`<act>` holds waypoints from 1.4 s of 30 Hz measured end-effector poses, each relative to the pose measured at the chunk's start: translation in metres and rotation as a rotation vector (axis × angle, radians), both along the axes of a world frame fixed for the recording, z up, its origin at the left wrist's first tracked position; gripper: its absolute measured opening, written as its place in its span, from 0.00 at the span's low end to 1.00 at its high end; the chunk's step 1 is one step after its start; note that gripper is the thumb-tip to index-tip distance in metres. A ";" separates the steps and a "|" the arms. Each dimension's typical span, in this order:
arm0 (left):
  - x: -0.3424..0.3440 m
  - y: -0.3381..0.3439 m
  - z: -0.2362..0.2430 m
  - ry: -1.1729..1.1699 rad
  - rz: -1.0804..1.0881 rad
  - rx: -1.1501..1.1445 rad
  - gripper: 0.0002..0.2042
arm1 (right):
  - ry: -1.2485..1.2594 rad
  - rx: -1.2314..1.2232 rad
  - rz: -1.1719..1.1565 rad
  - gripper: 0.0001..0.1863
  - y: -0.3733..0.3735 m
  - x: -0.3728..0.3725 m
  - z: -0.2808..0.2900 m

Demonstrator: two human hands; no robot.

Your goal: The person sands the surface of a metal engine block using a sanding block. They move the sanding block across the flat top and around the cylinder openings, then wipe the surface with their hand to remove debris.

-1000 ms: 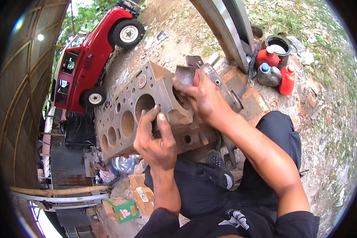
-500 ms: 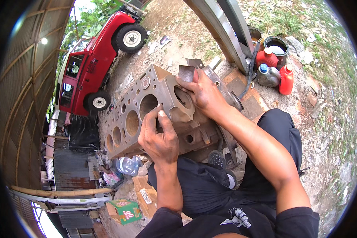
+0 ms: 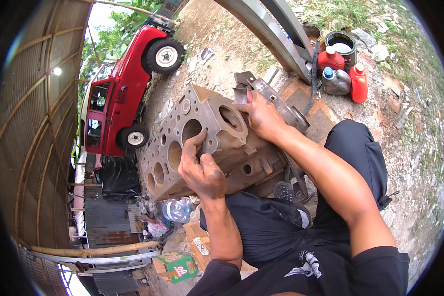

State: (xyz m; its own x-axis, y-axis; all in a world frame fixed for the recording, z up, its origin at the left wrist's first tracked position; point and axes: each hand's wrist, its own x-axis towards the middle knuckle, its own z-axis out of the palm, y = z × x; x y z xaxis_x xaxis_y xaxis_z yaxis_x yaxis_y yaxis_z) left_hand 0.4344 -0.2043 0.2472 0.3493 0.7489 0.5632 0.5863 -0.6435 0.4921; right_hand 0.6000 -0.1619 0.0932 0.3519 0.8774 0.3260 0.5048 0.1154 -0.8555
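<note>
A brown metal engine block [image 3: 213, 116] lies tilted in front of me, its row of round cylinder bores facing up and left. My left hand [image 3: 201, 170] is at the near edge of that face. Its index finger reaches to the rim of a large bore, the thumb is apart from it, and the other fingers are curled with nothing visible in them. At the block's far right end, my right hand [image 3: 265, 118] pinches a small dark bent sheet [image 3: 240, 95] between thumb and fingers. The sheet's material is unclear, and the hand hides part of it.
Behind my right hand lies a metal part [image 3: 281, 103] on brown boards. Red bottles [image 3: 358, 84], a grey bottle [image 3: 336, 81] and open cans [image 3: 341, 44] stand by a steel post [image 3: 281, 39]. A red off-road vehicle [image 3: 123, 93], plastic jug [image 3: 177, 209] and green box [image 3: 177, 266] are leftward.
The view has shifted, so the scene sits further right. My left thumb has moved away from the index fingertip. My right hand has drawn slightly back from the block's end bore with the sheet.
</note>
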 end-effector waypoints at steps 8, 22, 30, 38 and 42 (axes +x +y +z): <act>-0.014 -0.004 0.001 0.011 -0.026 -0.030 0.30 | 0.221 0.055 -0.262 0.19 -0.005 0.013 0.027; -0.013 -0.006 0.006 0.022 0.011 -0.040 0.25 | 0.771 0.099 -0.052 0.20 -0.065 0.046 0.074; -0.015 -0.006 0.002 0.007 -0.008 -0.071 0.26 | 0.341 0.115 -0.086 0.17 -0.062 0.038 0.051; -0.016 -0.006 0.001 0.031 -0.030 -0.046 0.26 | 0.088 0.158 -0.136 0.13 -0.040 0.003 0.034; -0.013 -0.007 -0.001 0.021 -0.014 -0.038 0.26 | -0.008 0.209 -0.082 0.18 -0.035 -0.003 0.030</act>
